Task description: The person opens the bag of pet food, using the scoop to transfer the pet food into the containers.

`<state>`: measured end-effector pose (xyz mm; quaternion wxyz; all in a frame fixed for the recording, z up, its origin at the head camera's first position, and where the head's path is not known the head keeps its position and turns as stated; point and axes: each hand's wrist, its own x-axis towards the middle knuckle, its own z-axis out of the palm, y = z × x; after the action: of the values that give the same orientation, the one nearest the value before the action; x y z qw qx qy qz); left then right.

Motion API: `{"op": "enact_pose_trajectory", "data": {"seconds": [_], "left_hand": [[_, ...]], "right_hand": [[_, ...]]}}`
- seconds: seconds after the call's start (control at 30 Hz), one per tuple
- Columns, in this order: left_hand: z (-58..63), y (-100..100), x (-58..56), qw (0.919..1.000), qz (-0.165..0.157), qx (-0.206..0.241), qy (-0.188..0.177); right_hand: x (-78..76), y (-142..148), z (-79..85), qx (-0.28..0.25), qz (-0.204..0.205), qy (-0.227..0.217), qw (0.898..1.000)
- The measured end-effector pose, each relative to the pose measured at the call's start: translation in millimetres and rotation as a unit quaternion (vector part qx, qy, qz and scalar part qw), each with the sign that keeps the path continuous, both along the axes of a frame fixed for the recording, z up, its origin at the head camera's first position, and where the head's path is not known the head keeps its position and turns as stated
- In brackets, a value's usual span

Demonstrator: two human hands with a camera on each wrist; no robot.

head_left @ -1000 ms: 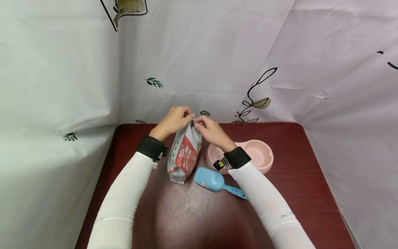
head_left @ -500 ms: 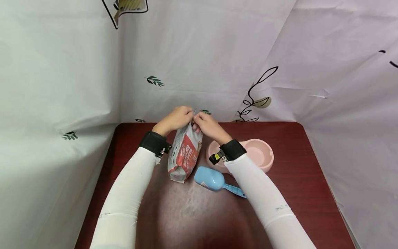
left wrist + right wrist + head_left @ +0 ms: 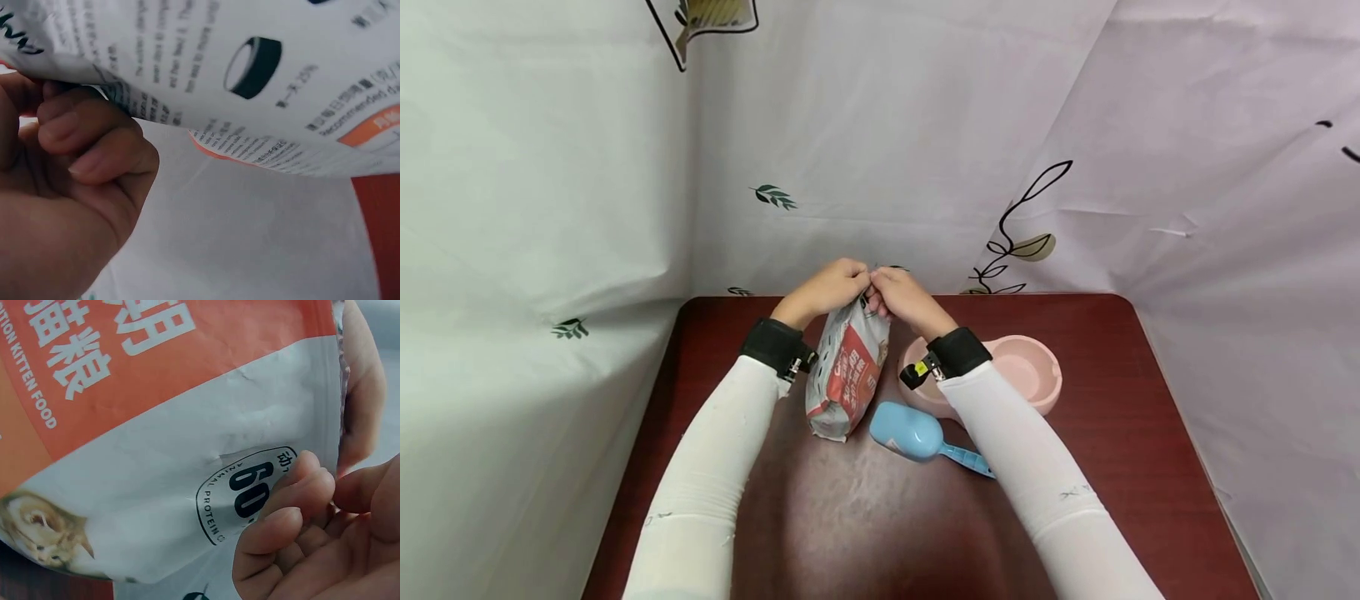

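Observation:
A grey and red bag of kitten food (image 3: 850, 367) stands near the back of the table, its top edge pinched by both hands. My left hand (image 3: 829, 289) grips the top at its left side; in the left wrist view its fingers (image 3: 94, 137) curl against the bag's printed back. From the right, my right hand (image 3: 910, 298) pinches the same edge, thumb and fingers meeting at the rim in the right wrist view, just beside the "60" print. The two hands nearly meet at the top. The bag's opening is hidden by the hands.
A blue scoop (image 3: 910, 432) lies in front of the bag, its handle pointing right. Behind my right forearm sits a pink double bowl (image 3: 1037, 375), partly covered by the wrist. The dark red table (image 3: 1120, 467) ends at a white cloth wall.
My right hand has shifted slightly up and left along the bag's top, closing in on the left hand. The bag, scoop and bowl have stayed put.

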<state>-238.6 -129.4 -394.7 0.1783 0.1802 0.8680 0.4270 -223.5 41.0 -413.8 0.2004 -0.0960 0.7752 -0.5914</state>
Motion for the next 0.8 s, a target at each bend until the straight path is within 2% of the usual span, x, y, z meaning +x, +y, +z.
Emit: {"op": "enact_pose_trajectory", "data": {"seconds": [0.23, 0.43, 0.57, 0.7, 0.8], "left_hand": [[6.2, 4, 1.2, 0.9940, -0.010, -0.104, 0.034], [13.9, 10, 4.8, 0.9855, -0.027, -0.161, 0.046], [16.8, 13, 6.2, 0.9841, -0.023, -0.172, 0.039], [14.1, 14, 4.1, 0.9848, -0.018, -0.165, 0.050], [10.5, 11, 3.0, 0.9869, -0.016, -0.148, 0.062]], "right_hand": [[-1.6, -1, 2.1, 0.005, 0.003, -0.009, 1.000], [-3.4, 2, -0.3, -0.023, 0.002, -0.026, 0.999], [-4.3, 3, -2.5, -0.069, -0.012, -0.068, 0.995], [-4.1, 2, -2.5, -0.124, -0.037, -0.136, 0.982], [-2.5, 0, -1.2, -0.141, -0.046, -0.171, 0.974]]}}
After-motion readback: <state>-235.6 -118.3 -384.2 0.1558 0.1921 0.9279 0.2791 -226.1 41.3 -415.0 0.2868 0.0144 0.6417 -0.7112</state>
